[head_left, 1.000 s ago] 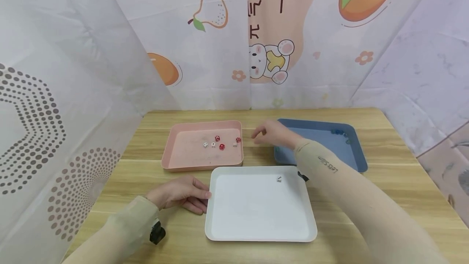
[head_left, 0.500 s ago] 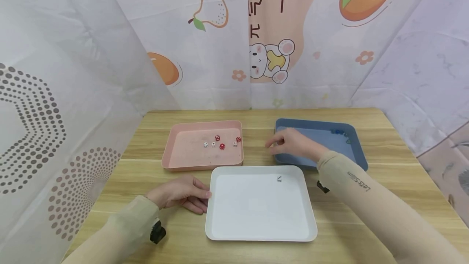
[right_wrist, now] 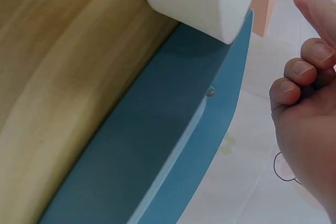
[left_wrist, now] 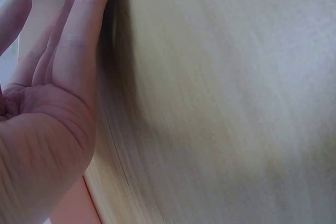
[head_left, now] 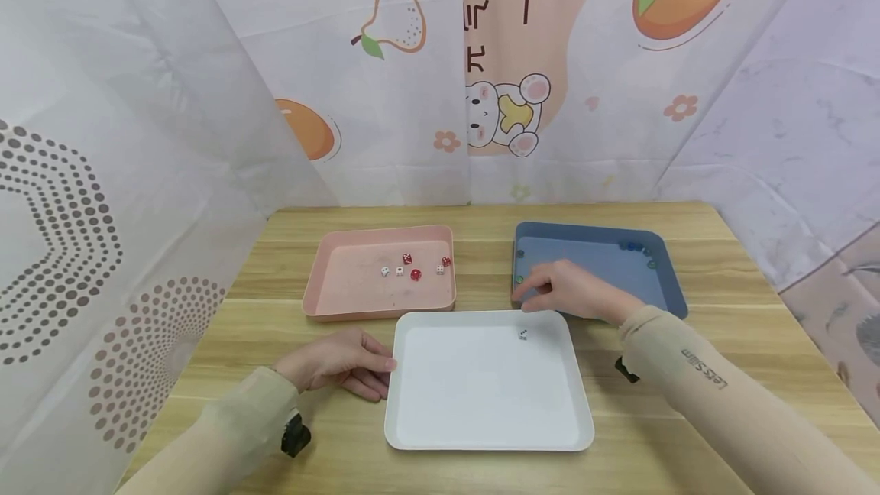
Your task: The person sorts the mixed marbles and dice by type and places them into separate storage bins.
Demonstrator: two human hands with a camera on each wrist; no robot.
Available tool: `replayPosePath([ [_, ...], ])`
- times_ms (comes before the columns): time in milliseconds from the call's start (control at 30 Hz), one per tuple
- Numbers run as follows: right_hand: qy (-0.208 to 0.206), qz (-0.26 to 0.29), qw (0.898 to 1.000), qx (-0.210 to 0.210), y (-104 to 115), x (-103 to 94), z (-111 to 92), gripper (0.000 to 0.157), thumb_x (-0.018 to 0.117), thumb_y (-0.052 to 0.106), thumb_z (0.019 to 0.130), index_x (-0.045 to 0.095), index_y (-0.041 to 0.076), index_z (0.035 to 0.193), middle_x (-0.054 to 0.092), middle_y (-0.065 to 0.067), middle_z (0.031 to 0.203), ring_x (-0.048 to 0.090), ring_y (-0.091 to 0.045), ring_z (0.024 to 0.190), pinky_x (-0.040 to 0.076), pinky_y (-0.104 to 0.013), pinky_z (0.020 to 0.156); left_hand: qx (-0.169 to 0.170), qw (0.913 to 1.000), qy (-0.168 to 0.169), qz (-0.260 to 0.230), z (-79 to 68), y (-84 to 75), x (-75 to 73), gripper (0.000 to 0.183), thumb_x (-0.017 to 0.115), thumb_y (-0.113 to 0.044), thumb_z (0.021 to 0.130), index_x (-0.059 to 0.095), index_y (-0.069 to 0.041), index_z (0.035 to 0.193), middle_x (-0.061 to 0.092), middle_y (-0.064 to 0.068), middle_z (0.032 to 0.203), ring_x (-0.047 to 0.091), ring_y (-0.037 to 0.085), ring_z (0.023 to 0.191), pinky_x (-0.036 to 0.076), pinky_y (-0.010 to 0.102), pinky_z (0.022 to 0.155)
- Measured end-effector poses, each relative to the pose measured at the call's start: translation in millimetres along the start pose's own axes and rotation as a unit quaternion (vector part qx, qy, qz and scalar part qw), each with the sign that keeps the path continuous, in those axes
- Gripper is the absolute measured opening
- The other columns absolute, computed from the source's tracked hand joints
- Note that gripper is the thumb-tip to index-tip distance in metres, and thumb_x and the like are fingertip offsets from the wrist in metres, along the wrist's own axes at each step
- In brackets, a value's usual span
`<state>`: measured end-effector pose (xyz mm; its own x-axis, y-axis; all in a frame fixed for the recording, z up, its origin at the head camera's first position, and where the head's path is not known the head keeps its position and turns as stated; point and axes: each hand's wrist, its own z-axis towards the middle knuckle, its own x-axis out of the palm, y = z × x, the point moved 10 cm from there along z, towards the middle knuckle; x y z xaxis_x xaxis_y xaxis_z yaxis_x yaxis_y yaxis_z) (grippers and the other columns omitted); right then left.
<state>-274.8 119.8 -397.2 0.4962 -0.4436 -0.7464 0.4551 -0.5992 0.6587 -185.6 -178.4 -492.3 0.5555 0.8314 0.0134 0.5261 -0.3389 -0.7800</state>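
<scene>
In the head view a white tray [head_left: 488,384] lies in front, with one white die [head_left: 523,334] near its far right corner. My left hand [head_left: 347,365] rests at the tray's left side, thumb on the rim and the other fingers low beside the wall; the left wrist view shows these fingers [left_wrist: 79,40] fairly straight. My right hand [head_left: 567,289] hovers over the near left corner of the blue tray [head_left: 584,239], fingertips close to the white tray's far rim. In the right wrist view its forefinger and thumb reach forward, other fingers [right_wrist: 302,66] bent, with nothing visible between them.
A pink tray [head_left: 357,289] at the back left holds several red and white dice [head_left: 415,275]. Glass marbles [head_left: 635,247] lie in the blue tray's far right corner, others along its left wall. A printed curtain [head_left: 385,174] hangs behind the wooden table [head_left: 481,270].
My right hand has moved right and nearer, from the gap between the pink and blue trays to over the blue tray's near left corner. The left hand and trays have stayed put.
</scene>
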Motion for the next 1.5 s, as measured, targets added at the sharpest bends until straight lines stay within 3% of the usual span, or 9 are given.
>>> replayPosePath([
  [333,0.004,-0.007,1.0,0.004,-4,13.3,-14,0.019,0.077,0.02,0.092,0.08,0.018,0.111,0.054,0.005,0.083,0.046,-0.012,0.071,0.042,-0.025,0.064,0.001,1.0,0.001,0.001,-0.1,1.4,-0.4,0.033,0.075,-0.019,0.094,0.071,0.006,0.116,0.075,0.024,0.099,0.077,0.029,0.086,0.064,0.043,0.079],
  [433,0.008,-0.013,1.0,0.022,-9,16.8,-17,0.019,0.078,0.021,0.091,0.08,0.023,0.11,0.066,0.003,0.097,0.063,-0.027,0.102,0.045,-0.035,0.079,0.001,1.0,0.0,0.002,-0.6,1.9,-0.7,0.032,0.075,-0.019,0.095,0.071,0.006,0.115,0.075,0.024,0.098,0.077,0.029,0.086,0.064,0.043,0.079],
  [500,0.008,-0.019,0.999,0.026,-12,19.2,-19,0.02,0.079,0.021,0.09,0.08,0.025,0.11,0.069,0.001,0.104,0.057,-0.04,0.126,0.043,-0.04,0.084,0.001,1.0,-0.001,0.002,-0.8,2.0,-0.7,0.032,0.075,-0.019,0.094,0.071,0.006,0.114,0.075,0.024,0.098,0.077,0.029,0.086,0.064,0.043,0.079],
  [567,0.009,-0.026,0.999,0.024,-13,22.0,-19,0.021,0.08,0.02,0.09,0.08,0.025,0.11,0.069,-0.001,0.103,0.056,-0.044,0.126,0.043,-0.04,0.083,0.001,1.0,0.001,0.001,-0.7,2.2,-0.6,0.032,0.075,-0.019,0.094,0.071,0.006,0.114,0.075,0.024,0.098,0.077,0.03,0.086,0.064,0.043,0.079],
  [633,0.007,-0.038,0.999,0.009,-12,25.0,-19,0.022,0.08,0.019,0.089,0.08,0.024,0.111,0.061,0.003,0.091,0.062,-0.03,0.1,0.042,-0.033,0.074,0.002,1.0,0.002,0.0,-0.7,2.1,-0.1,0.032,0.075,-0.018,0.094,0.071,0.006,0.114,0.075,0.024,0.098,0.077,0.029,0.086,0.064,0.043,0.079],
  [733,0.005,-0.055,0.998,-0.011,-10,28.7,-19,0.024,0.081,0.017,0.089,0.08,0.021,0.112,0.05,0.004,0.084,0.045,-0.013,0.077,0.039,-0.026,0.064,0.001,1.0,0.004,0.001,-0.7,1.9,0.5,0.032,0.075,-0.018,0.094,0.071,0.006,0.115,0.075,0.024,0.098,0.077,0.029,0.086,0.064,0.043,0.079],
  [900,-0.003,-0.079,0.996,-0.044,-7,34.2,-17,0.025,0.083,0.016,0.086,0.081,0.018,0.111,0.052,0.008,0.087,0.041,-0.009,0.082,0.041,-0.023,0.065,0.001,1.0,0.005,-0.001,-0.2,1.1,1.7,0.034,0.075,-0.018,0.094,0.07,0.006,0.117,0.075,0.024,0.098,0.077,0.029,0.085,0.064,0.043,0.079],
  [1133,-0.016,-0.118,0.988,-0.101,2,39.1,-18,0.023,0.085,0.015,0.083,0.082,0.016,0.105,0.046,0.007,0.082,0.033,-0.009,0.08,0.034,-0.021,0.064,0.0,1.0,0.007,-0.001,1.0,0.1,3.1,0.034,0.076,-0.019,0.094,0.07,0.006,0.116,0.075,0.024,0.099,0.077,0.03,0.086,0.064,0.044,0.079],
  [1500,-0.077,-0.222,0.952,-0.196,19,39.8,-23,0.023,0.089,0.013,0.076,0.082,0.02,0.096,0.045,0.01,0.075,0.03,-0.008,0.075,0.029,-0.02,0.063,-0.001,1.0,0.008,0.001,1.5,-0.1,3.2,0.033,0.075,-0.02,0.094,0.071,0.005,0.115,0.075,0.024,0.099,0.077,0.029,0.085,0.064,0.043,0.079],
])
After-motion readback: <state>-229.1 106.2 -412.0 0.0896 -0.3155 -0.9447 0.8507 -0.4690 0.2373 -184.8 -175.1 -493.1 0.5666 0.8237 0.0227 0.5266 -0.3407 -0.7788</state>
